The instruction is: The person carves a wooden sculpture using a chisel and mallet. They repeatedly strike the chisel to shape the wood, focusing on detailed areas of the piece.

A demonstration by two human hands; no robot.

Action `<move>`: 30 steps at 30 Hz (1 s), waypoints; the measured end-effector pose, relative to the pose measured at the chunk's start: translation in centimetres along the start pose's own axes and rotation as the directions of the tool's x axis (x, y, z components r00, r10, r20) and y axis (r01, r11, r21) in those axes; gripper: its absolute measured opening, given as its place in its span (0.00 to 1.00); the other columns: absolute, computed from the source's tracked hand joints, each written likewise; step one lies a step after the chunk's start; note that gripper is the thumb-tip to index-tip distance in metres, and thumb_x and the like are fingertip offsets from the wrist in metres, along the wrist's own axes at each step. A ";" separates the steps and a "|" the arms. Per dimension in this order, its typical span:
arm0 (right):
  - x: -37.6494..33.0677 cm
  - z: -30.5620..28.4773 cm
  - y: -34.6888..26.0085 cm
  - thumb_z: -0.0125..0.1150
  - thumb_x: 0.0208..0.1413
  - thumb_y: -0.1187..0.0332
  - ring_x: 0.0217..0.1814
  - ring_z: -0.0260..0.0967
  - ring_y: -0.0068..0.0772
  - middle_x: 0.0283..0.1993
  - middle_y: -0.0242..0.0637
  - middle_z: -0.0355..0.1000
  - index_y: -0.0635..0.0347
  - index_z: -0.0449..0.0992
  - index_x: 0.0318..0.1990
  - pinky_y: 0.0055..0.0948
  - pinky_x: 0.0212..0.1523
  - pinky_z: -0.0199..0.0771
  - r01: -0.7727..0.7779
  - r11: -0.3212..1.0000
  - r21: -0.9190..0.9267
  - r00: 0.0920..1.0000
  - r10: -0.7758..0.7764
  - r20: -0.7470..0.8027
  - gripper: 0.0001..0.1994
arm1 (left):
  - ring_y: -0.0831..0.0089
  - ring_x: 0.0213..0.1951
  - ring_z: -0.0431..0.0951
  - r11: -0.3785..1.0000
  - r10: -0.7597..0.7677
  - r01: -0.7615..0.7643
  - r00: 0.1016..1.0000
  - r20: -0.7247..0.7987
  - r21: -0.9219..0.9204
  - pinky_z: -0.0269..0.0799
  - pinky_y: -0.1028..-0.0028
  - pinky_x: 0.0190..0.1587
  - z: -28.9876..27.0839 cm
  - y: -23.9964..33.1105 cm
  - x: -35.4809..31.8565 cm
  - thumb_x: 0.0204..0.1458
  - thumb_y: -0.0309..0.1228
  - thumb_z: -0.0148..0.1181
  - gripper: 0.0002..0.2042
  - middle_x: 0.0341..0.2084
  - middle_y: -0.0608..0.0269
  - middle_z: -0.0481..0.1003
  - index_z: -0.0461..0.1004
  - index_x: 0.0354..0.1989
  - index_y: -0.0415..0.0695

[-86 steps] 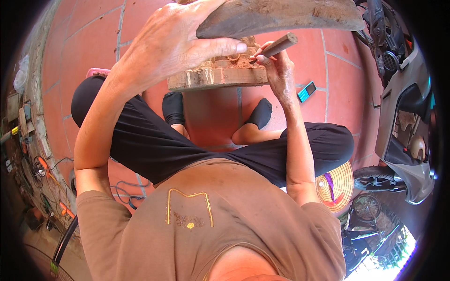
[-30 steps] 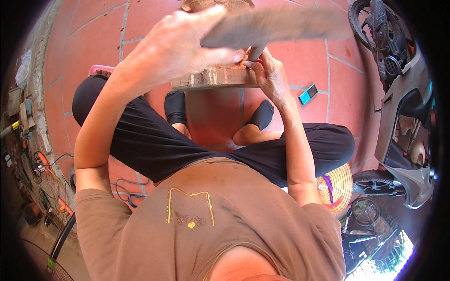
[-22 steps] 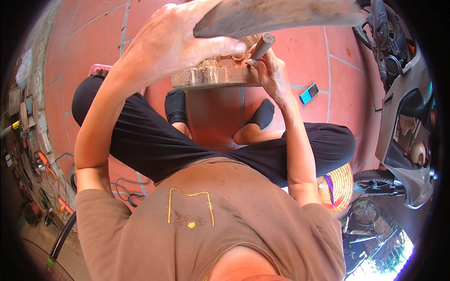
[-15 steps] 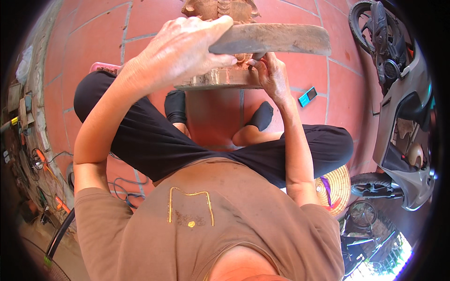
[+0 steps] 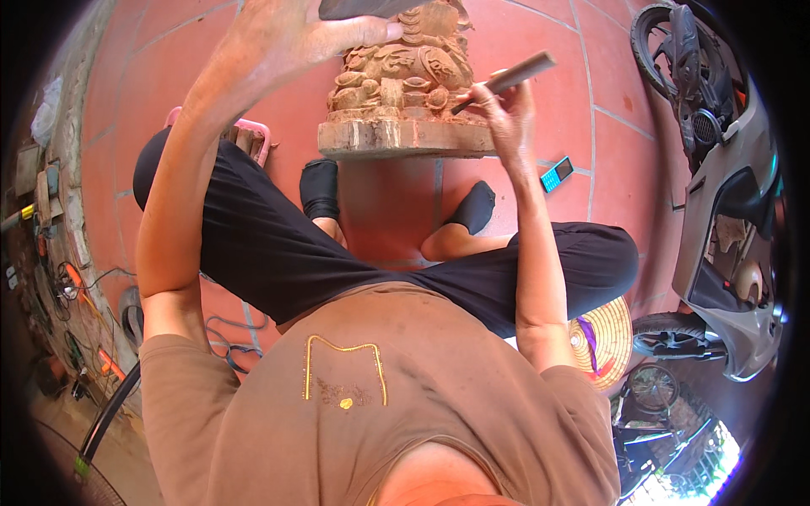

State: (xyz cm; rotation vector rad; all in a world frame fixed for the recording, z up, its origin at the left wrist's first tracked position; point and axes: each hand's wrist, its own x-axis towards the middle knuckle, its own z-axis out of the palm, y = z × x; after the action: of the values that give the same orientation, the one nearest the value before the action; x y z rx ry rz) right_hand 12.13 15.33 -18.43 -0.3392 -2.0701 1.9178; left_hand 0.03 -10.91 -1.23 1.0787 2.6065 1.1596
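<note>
Your right hand (image 5: pixel 499 105) grips a chisel (image 5: pixel 504 80) against the carving (image 5: pixel 401 80) standing between your feet; your left hand (image 5: pixel 291 34) clasps a mallet (image 5: pixel 363 7) overhead. Relief looks well advanced, finishing cuts seemingly remain.

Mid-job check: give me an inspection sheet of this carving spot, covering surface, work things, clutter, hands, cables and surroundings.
Surface: red tiled floor; person sits cross-legged on it.
Job's things: carved wooden block standing upright on its base; chisel tip at its right side; flat mallet raised above it.
Clutter: blue phone, pink stool, conical hat.
Grippers: left hand grips the mallet; right hand holds the chisel.
Cables: loose cords at left.
Surroundings: scooter at right.
</note>
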 end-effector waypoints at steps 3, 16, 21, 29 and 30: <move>-0.6 1.2 1.1 0.62 0.61 0.79 0.42 0.82 0.35 0.41 0.43 0.76 0.63 0.61 0.52 0.29 0.39 0.85 -0.083 0.997 0.009 0.996 0.083 0.015 0.17 | 0.54 0.44 0.83 0.991 -0.122 0.117 0.989 0.084 0.064 0.76 0.62 0.49 -0.1 0.3 0.2 0.49 0.39 0.72 0.27 0.40 0.41 0.81 0.75 0.54 0.35; 0.3 -6.3 1.7 0.58 0.61 0.82 0.34 0.80 0.33 0.36 0.41 0.72 0.64 0.59 0.49 0.29 0.34 0.84 -0.027 0.966 -0.258 0.960 -0.047 -0.277 0.15 | 0.59 0.39 0.83 0.983 -0.185 0.185 0.981 0.065 0.007 0.75 0.64 0.45 -0.8 0.5 -0.7 0.48 0.40 0.73 0.26 0.36 0.43 0.81 0.76 0.51 0.35; -0.5 -4.3 0.8 0.60 0.61 0.80 0.37 0.82 0.41 0.37 0.43 0.74 0.64 0.61 0.48 0.34 0.38 0.88 -0.083 0.991 0.105 0.959 0.108 -0.260 0.14 | 0.59 0.40 0.83 0.988 -0.150 0.152 0.987 0.053 -0.024 0.75 0.64 0.46 -1.4 0.9 -0.5 0.48 0.40 0.72 0.26 0.36 0.43 0.82 0.76 0.52 0.35; -0.4 0.4 0.5 0.61 0.59 0.82 0.35 0.81 0.38 0.38 0.43 0.73 0.64 0.56 0.52 0.33 0.32 0.87 -0.103 0.995 -0.001 0.984 0.102 -0.149 0.20 | 0.54 0.42 0.83 0.994 -0.099 0.096 0.992 0.081 0.048 0.75 0.62 0.48 0.0 0.0 0.2 0.49 0.41 0.72 0.28 0.38 0.42 0.81 0.75 0.54 0.35; -0.1 -1.4 1.8 0.60 0.59 0.82 0.35 0.81 0.38 0.38 0.43 0.73 0.64 0.56 0.52 0.33 0.32 0.86 -0.042 0.992 -0.120 0.982 0.019 -0.189 0.20 | 0.54 0.42 0.83 0.995 -0.094 0.090 0.992 0.088 0.048 0.75 0.62 0.48 0.1 0.0 0.3 0.49 0.41 0.72 0.28 0.38 0.42 0.81 0.75 0.54 0.35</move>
State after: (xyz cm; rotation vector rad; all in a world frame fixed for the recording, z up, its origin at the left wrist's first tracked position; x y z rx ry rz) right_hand 12.73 16.75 -20.17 -0.5602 -2.0728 1.7058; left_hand -0.15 -10.66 -1.24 0.9823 2.5934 1.0143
